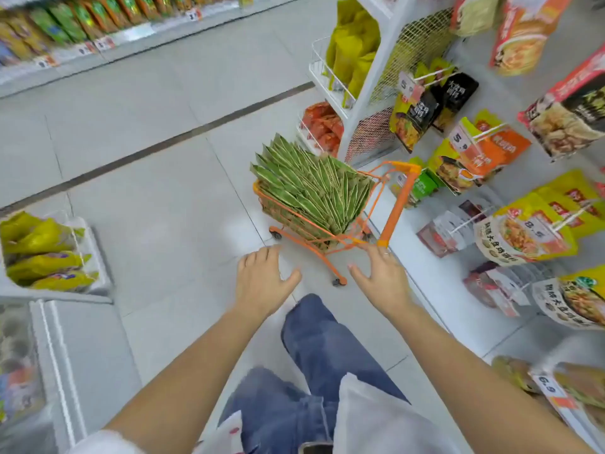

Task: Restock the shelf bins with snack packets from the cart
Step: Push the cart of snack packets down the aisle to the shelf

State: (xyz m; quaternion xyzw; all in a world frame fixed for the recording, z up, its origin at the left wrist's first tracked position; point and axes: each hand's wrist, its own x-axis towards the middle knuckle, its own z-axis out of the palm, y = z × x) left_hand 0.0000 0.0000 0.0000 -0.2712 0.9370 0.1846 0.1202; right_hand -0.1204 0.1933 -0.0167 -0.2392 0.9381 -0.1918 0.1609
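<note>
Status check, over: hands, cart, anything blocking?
Left hand open, empty. Right hand open, fingertips at orange cart handle. Green packets piled high. Floor between looks clear.

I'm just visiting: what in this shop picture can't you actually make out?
- Head view: print on the green packets in the orange cart, too small and blurred.
- Lower packets, hidden by those on top.
- Price tags on the right-hand pegs, digits partly smeared.
- Whether the right hand touches the cart handle; the left hand holds nothing.
</note>
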